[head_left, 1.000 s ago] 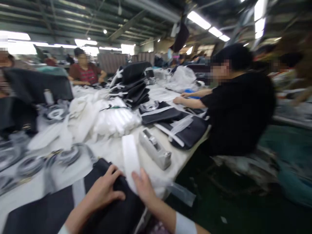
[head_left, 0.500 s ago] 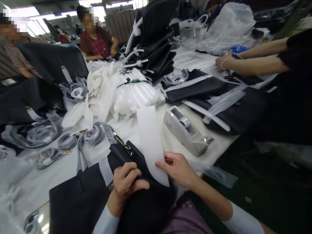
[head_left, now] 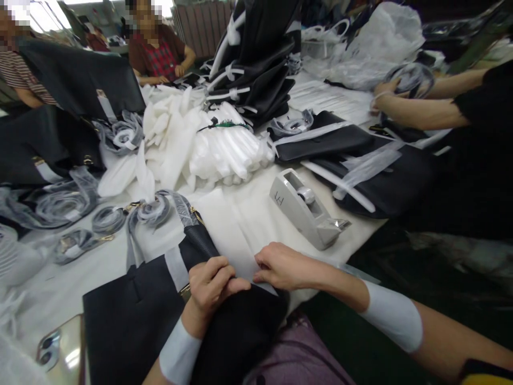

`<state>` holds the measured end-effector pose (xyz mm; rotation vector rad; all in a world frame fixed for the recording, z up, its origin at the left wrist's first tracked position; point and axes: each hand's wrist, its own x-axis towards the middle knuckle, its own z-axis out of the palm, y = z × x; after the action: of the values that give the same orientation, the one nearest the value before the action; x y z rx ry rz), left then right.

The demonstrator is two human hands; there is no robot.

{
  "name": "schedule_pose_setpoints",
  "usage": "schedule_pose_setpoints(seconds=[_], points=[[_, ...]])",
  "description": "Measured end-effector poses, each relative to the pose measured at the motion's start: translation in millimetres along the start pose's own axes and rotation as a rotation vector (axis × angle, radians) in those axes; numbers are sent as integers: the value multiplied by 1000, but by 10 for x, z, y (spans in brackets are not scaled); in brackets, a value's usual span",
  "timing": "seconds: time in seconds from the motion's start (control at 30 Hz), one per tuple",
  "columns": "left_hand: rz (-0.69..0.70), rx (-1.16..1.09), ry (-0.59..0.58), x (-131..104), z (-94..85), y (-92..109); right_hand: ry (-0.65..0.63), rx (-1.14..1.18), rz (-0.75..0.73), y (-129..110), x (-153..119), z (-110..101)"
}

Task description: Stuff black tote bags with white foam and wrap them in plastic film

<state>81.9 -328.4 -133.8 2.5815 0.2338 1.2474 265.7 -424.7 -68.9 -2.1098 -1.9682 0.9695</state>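
A black handbag [head_left: 124, 315] lies before me at the table's near edge, a strip of white wrap across it. My left hand [head_left: 212, 283] is closed on the bag's upper edge, thumb pointing right. My right hand [head_left: 280, 264] pinches the edge of a white foam sheet [head_left: 226, 230]. The sheet's lower end lies against the bag's opening; whether it goes inside I cannot tell. A wrapped strap [head_left: 182, 208] with gold hardware runs from the bag's top to a coil [head_left: 152, 211].
A grey tape dispenser [head_left: 302, 208] stands right of the sheet. Behind are bundled white foam [head_left: 228, 144] and stacked black bags [head_left: 256, 75]. More bags [head_left: 385, 176] lie right, near a co-worker's hands [head_left: 387, 93]. A phone [head_left: 62, 347] lies lower left.
The foam sheet has tilted left and lower over the bag's edge. My right hand has shifted slightly with it; my left hand keeps its grip. The co-worker at right has raised a wrapped coil.
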Motion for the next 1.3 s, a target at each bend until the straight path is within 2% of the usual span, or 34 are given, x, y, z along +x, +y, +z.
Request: schedule_pose_setpoints(seconds=[0.1,0.2,0.23,0.3,0.4,0.47,0.5,0.53,0.6,0.7,0.77,0.83,0.9,1.03,1.13,1.2,1.3], points=[[-29,36,-19,2,15,7,-65,-122,-52,-52,64,-21],[-44,165,-15,46,57,-3,-101,-210,-105,-99,118,-4],[-47,212,-41,72,78,-11,-98,-231,-120,-105,130,6],[-64,246,-174,134,124,-26,-82,-245,-154,-91,140,6],[-143,192,-380,207,181,-34,-125,-127,-176,-10,127,-90],[-196,194,-404,222,198,-29,-172,37,-177,52,121,-186],[-211,205,-398,220,201,-27,-155,132,-167,74,129,-218],[-217,214,-389,212,202,-26,-99,226,-141,85,148,-226],[-227,212,-375,191,202,-37,98,394,-41,71,222,-154],[-272,171,-310,166,210,-85,362,541,120,-8,387,121],[-304,184,-262,164,217,-136,460,557,189,-58,480,302],[-310,246,-249,169,212,-192,493,510,236,-81,527,404],[-308,302,-222,167,188,-243,487,443,248,-83,530,419],[-324,326,25,110,98,-290,519,360,256,-92,470,345],[-308,301,203,66,50,-268,575,388,277,-117,426,325],[-315,285,268,60,41,-243,598,433,280,-124,403,331],[-326,276,284,74,45,-219,549,426,194,-111,373,322]])
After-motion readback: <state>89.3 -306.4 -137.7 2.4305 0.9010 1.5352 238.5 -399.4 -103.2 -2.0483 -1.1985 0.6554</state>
